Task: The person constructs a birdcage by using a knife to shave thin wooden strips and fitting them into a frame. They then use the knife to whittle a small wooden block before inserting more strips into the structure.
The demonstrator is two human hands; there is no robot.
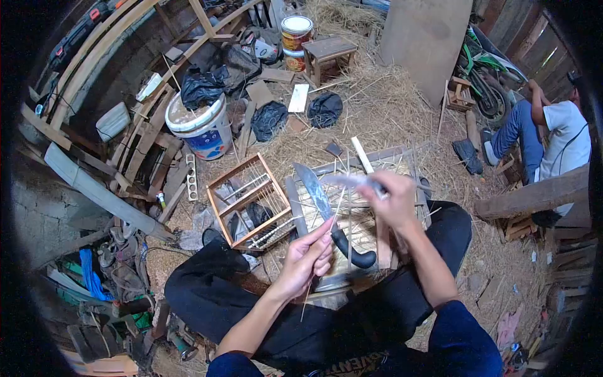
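Your left hand was closed around a thin strip, its upper length standing clear of the grip, presumably to leave it exposed to the blade; your right hand was clasped about a knife, blurred near that upper length. The machete lay in front, handle towards you, probably for easy reach, the barred wooden frame to your left, perhaps clear of the strokes

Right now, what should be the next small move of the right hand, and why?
Probably, the right hand should steady the knife against the thin strip and shave lightly upward, away from the left hand. The left hand pinches the strip lower down, and the knife appears across it above; blur hides whether they touch.
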